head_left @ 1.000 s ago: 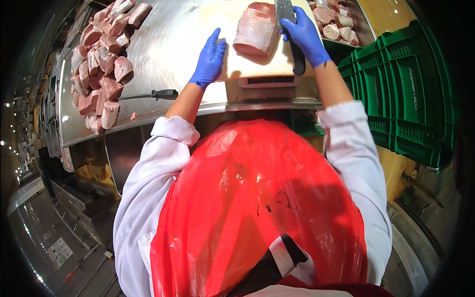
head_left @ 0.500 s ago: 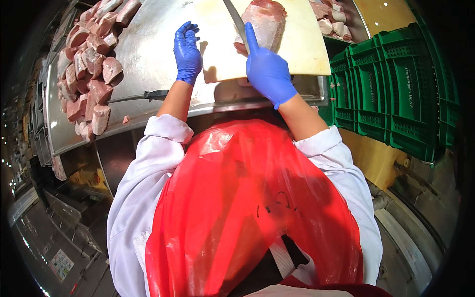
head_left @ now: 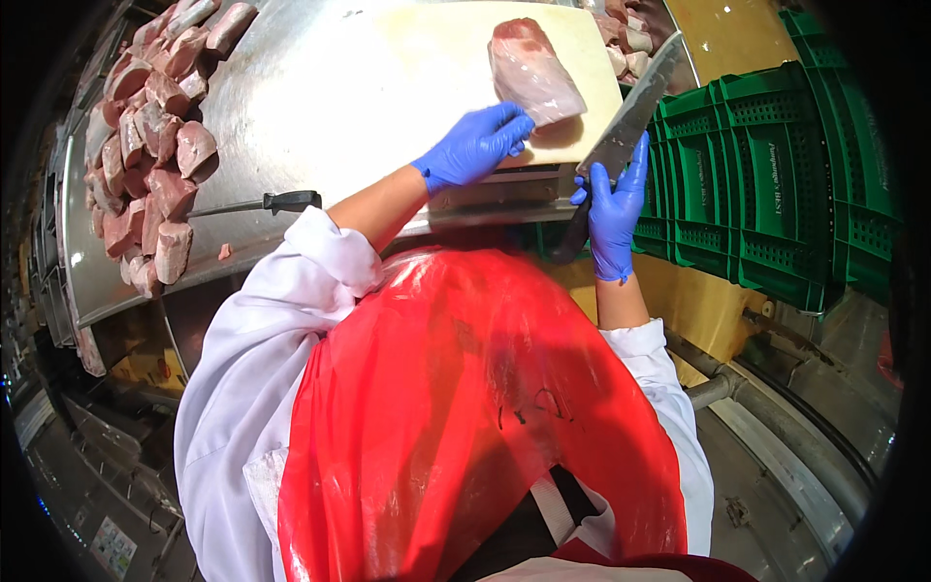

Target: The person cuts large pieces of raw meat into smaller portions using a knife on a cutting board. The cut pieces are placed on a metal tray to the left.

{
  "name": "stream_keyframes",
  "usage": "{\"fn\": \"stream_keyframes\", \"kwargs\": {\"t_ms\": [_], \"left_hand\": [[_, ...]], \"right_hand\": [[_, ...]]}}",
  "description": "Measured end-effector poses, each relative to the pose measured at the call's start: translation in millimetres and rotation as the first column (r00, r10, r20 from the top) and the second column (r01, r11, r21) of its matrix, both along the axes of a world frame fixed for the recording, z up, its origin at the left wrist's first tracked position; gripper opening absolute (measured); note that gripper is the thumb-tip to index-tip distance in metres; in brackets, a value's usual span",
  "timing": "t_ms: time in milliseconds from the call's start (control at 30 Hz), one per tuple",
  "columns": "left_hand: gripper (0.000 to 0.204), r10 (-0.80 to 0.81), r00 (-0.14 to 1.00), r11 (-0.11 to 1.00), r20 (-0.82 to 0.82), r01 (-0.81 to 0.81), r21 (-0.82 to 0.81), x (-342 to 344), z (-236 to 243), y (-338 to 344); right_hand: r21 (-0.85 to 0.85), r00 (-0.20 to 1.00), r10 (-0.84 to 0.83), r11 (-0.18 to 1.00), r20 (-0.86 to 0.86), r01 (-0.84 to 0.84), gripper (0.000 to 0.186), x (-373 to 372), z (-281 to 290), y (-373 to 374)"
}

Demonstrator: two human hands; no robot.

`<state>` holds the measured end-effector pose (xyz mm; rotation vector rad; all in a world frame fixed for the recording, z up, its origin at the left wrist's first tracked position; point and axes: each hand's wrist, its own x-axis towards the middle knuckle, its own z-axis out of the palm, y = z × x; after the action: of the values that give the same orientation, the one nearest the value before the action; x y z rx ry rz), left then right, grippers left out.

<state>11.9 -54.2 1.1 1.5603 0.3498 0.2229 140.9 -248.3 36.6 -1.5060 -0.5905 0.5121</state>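
Note:
My right hand [head_left: 613, 218], in a blue glove, grips the black handle of a broad knife [head_left: 635, 109]. The blade points up and away to the right, beyond the near right corner of the pale cutting board [head_left: 427, 48]. A thick piece of pink raw meat [head_left: 533, 76] with a whitish surface lies on the board. My left hand [head_left: 475, 145], gloved too, is at the near left end of this meat. Its fingers are curled together; whether they pinch anything or touch the meat is hard to tell.
Many cut meat pieces [head_left: 160, 145] are heaped on the steel table [head_left: 291, 97] at left. Beside them lies a black-handled tool [head_left: 291, 201] with a thin shaft. Green crates [head_left: 747, 184] stand at right. More meat [head_left: 626, 44] sits in a tray behind the board.
My right hand has swung the knife off the meat to the right and nearer to me. My left hand has moved right to the meat, which now sits turned on the board.

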Motion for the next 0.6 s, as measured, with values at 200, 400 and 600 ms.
{"fn": "stream_keyframes", "kwargs": {"t_ms": [200,400,600], "left_hand": [[0.064,0.113,0.940,0.981,0.321,-0.156,0.113,78.4,6.6,136.0],[0.036,-0.086,0.964,0.960,0.251,0.014,0.278,116.9,-41.2,151.7],[0.031,0.274,0.949,0.690,0.155,-0.306,0.656,12.6,-14.7,62.0]], "right_hand": [[0.083,0.978,0.007,0.996,-0.208,0.010,0.078,-24.9,-7.7,23.8],[0.316,0.982,-0.018,0.946,-0.187,0.077,0.070,-23.8,-16.1,89.5],[0.150,0.960,0.165,0.980,-0.225,-0.133,0.051,125.1,-17.7,125.3]]}}
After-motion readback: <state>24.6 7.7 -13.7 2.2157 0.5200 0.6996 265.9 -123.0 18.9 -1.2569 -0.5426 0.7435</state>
